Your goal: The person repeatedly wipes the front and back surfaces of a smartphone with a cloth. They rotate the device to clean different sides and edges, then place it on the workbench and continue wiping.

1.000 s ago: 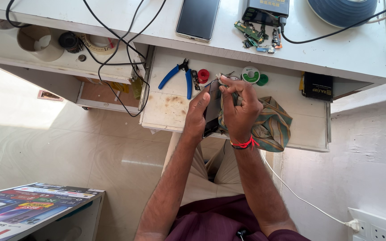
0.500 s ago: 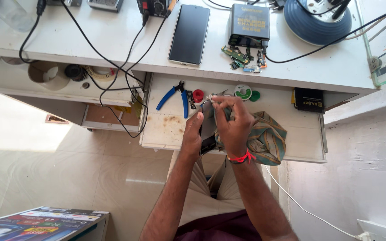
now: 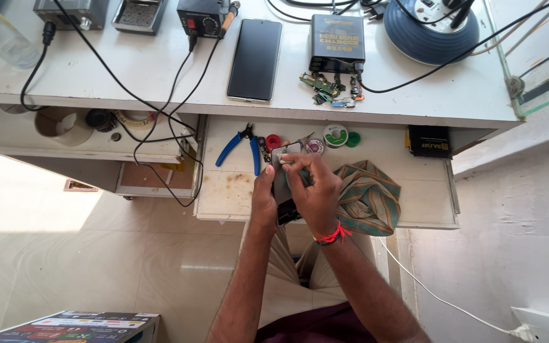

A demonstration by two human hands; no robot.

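My left hand [image 3: 264,198] grips the left edge of a dark phone [image 3: 283,190], holding it upright over an open white drawer [image 3: 236,190]. My right hand [image 3: 314,189], with a red thread at the wrist, lies over the phone's right side, and its fingers press near the upper end. Most of the phone is hidden behind my right hand. Blue-handled pliers [image 3: 241,145] lie in the drawer just left of my hands, and a striped green cloth [image 3: 370,197] lies to their right.
On the white desk [image 3: 96,70] above lie a second phone [image 3: 254,59] face up, a black box-shaped unit [image 3: 336,41], small circuit parts [image 3: 328,86], a soldering station [image 3: 204,16] and a blue round reel [image 3: 432,25]. Cables hang over the desk edge. A wall socket [image 3: 544,325] sits lower right.
The camera view has tipped upward, so more of the desk top shows. Both hands stay on the phone over the drawer, with little change in grip.
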